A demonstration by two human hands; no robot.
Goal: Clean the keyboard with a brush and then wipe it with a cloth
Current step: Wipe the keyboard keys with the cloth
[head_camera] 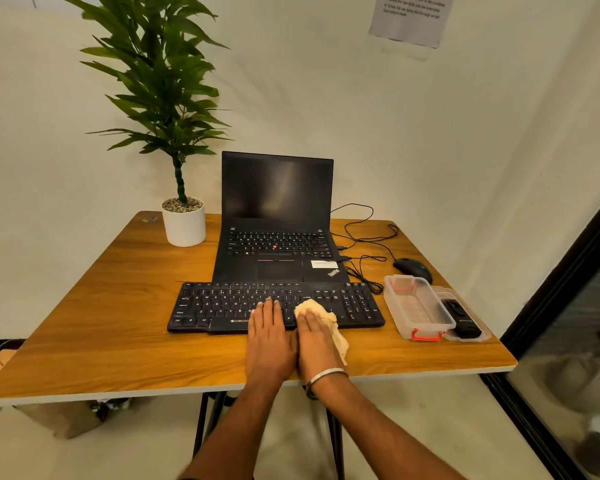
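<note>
A black keyboard [222, 304] lies on the wooden table [101, 334] in front of a laptop. My left hand [269, 337] rests flat on the keyboard's front middle, fingers straight over the keys. Beside it, my right hand [314, 336] presses a crumpled cream cloth [329, 320] onto the keys right of centre, fingers straight. Part of the cloth hangs off the keyboard's front edge onto the table. A black object that may be the brush [461, 318] lies on a clear lid at the right.
An open black laptop [278, 216] stands behind the keyboard. A white potted plant [184, 223] is at the back left. A black mouse [413, 268] with loose cables and a clear plastic box [418, 310] with red clips sit at the right.
</note>
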